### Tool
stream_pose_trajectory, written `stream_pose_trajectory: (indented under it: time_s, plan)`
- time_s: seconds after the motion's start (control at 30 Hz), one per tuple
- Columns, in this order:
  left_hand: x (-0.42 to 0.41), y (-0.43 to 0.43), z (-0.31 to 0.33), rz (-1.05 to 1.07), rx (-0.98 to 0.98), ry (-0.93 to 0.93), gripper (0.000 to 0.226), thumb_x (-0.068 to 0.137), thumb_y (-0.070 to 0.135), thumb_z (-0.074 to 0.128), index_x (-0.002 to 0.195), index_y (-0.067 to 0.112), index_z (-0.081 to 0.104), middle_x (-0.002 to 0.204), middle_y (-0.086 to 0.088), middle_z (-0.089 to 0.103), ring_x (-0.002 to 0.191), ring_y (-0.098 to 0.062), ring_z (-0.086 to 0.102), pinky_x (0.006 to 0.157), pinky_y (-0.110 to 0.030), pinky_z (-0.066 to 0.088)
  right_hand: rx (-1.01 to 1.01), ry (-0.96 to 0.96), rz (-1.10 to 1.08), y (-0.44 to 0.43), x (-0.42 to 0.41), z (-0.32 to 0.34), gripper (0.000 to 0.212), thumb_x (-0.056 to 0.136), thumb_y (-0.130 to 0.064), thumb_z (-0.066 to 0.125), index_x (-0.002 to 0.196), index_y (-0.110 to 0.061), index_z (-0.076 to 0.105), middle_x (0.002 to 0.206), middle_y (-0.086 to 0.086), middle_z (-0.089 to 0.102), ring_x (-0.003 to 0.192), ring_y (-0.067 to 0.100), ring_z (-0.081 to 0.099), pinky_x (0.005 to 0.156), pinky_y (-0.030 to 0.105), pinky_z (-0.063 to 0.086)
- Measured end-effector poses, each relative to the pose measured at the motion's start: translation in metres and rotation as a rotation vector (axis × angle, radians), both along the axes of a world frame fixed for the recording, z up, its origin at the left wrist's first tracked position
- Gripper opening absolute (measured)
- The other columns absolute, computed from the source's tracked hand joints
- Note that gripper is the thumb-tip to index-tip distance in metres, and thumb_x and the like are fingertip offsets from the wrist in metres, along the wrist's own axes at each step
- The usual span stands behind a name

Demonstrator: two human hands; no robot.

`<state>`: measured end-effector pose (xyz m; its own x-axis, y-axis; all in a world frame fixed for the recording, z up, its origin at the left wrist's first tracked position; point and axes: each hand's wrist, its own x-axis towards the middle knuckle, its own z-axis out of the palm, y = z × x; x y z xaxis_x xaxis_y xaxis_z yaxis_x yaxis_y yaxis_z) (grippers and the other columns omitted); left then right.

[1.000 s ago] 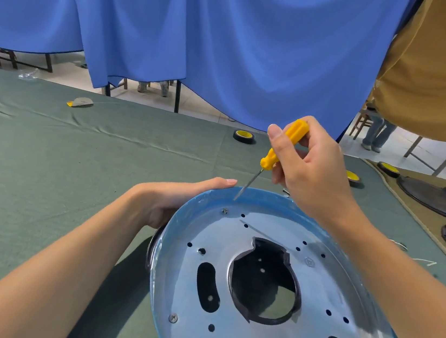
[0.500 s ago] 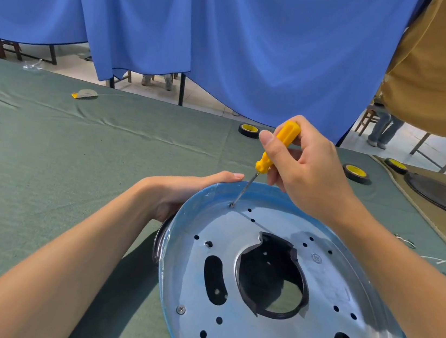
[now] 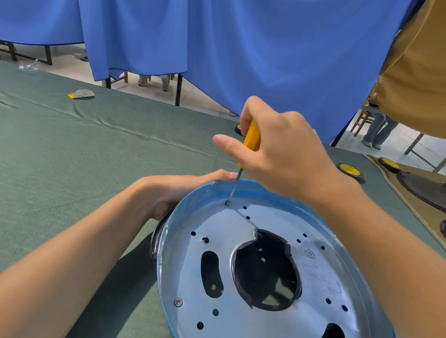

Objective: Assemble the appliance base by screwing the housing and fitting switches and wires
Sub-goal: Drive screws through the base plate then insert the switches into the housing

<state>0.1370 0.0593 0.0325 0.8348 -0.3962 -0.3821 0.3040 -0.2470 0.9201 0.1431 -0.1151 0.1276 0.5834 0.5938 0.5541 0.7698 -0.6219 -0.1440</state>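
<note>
A round silvery metal base plate (image 3: 275, 326) with a blue-tinted rim, a large central cut-out and several holes lies on the green cloth. My left hand (image 3: 173, 190) grips its far left rim. My right hand (image 3: 277, 153) holds a yellow-handled screwdriver (image 3: 250, 141) almost upright, thumb sticking out to the left. The tip of the shaft sits on a screw (image 3: 228, 203) near the plate's far edge. Another screw (image 3: 178, 302) sits at the plate's near left.
A green cloth (image 3: 46, 162) covers the table. Yellow-and-black round parts (image 3: 350, 170) lie behind the plate on the right. Dark round housings (image 3: 437, 194) rest on a tan mat at the right edge. A person in a mustard shirt (image 3: 442, 70) stands at the upper right.
My right hand has tipped the screwdriver from slanted to almost upright, its tip now set on the far screw. The left hand keeps its hold on the rim.
</note>
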Motion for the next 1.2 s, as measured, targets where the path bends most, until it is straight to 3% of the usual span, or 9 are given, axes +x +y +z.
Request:
stream_pose_trajectory:
  time_s: [0.13,0.27,0.43,0.6,0.77,0.87,1.0,1.13,1.2]
  plan:
    - [-0.001,0.002,0.001,0.006,0.011,0.039,0.079,0.07,0.08,0.058,0.118,0.018,0.069,0.12,-0.013,0.069,0.1,-0.025,0.065,0.098,-0.045,0.048,-0.174,0.182,-0.01,-0.001,0.001,0.022,0.018,0.081,-0.033,0.058,0.095,-0.024,0.05,0.076,-0.002,0.057,0.073,0.021,0.054,0.059,0.033,0.039]
    - [-0.004,0.006,0.013,-0.047,0.049,0.05,0.065,0.069,0.079,0.056,0.104,0.027,0.075,0.112,-0.005,0.073,0.094,-0.02,0.071,0.08,-0.032,0.057,-0.193,0.229,0.033,-0.004,-0.001,0.027,0.014,0.087,-0.029,0.062,0.096,-0.025,0.052,0.079,-0.007,0.055,0.071,0.007,0.049,0.06,0.03,0.038]
    - [-0.008,0.006,0.025,-0.048,0.21,-0.014,0.057,0.082,0.074,0.052,0.111,0.03,0.072,0.113,0.0,0.073,0.098,-0.016,0.07,0.095,-0.036,0.052,-0.147,0.216,0.061,-0.007,-0.001,0.024,0.014,0.088,-0.031,0.063,0.094,-0.024,0.053,0.073,-0.008,0.054,0.069,0.007,0.049,0.059,0.029,0.039]
    - [-0.014,0.003,0.029,-0.019,0.235,0.023,0.049,0.092,0.064,0.045,0.108,0.026,0.072,0.1,0.002,0.076,0.083,-0.012,0.071,0.075,-0.027,0.054,-0.167,0.229,0.098,-0.004,-0.001,0.018,0.015,0.088,-0.032,0.064,0.089,-0.025,0.052,0.073,-0.005,0.056,0.067,0.008,0.048,0.06,0.029,0.041]
    - [-0.014,-0.006,0.036,0.033,0.536,-0.048,0.076,0.086,0.074,0.044,0.141,0.022,0.05,0.143,-0.002,0.055,0.133,-0.025,0.047,0.115,-0.045,0.031,-0.219,0.226,0.101,-0.002,-0.001,0.019,0.015,0.087,-0.032,0.065,0.088,-0.025,0.052,0.069,-0.011,0.05,0.065,0.005,0.047,0.057,0.027,0.036]
    - [-0.014,-0.009,0.038,0.036,0.677,-0.087,0.086,0.085,0.078,0.038,0.149,0.021,0.038,0.157,-0.002,0.034,0.144,-0.027,0.03,0.12,-0.05,0.021,-0.222,0.244,0.098,-0.002,-0.002,0.017,0.017,0.087,-0.032,0.065,0.085,-0.027,0.049,0.07,-0.011,0.049,0.065,0.004,0.045,0.057,0.026,0.035]
    - [-0.019,-0.002,0.042,-0.003,0.613,-0.196,0.063,0.09,0.069,0.042,0.109,0.017,0.073,0.107,-0.001,0.074,0.103,-0.019,0.063,0.1,-0.037,0.044,-0.224,0.25,0.066,-0.002,0.0,0.019,0.019,0.086,-0.033,0.066,0.08,-0.028,0.048,0.072,-0.01,0.051,0.066,0.005,0.045,0.056,0.027,0.034]
    - [-0.019,0.013,0.052,0.101,0.413,-0.492,0.011,0.091,0.03,0.068,0.095,0.025,0.077,0.084,0.012,0.073,0.084,-0.009,0.064,0.083,-0.029,0.046,-0.193,0.2,-0.008,0.003,0.002,0.015,0.017,0.084,-0.031,0.065,0.078,-0.027,0.049,0.073,-0.013,0.047,0.077,0.014,0.043,0.056,0.024,0.03]
    - [-0.02,0.015,0.054,0.082,0.358,-0.567,0.011,0.078,0.022,0.081,0.088,0.027,0.078,0.073,0.013,0.068,0.072,-0.005,0.059,0.08,-0.028,0.045,-0.147,0.18,-0.064,0.007,0.002,0.012,0.015,0.082,-0.029,0.063,0.076,-0.024,0.05,0.074,-0.012,0.046,0.084,0.02,0.042,0.055,0.023,0.029]
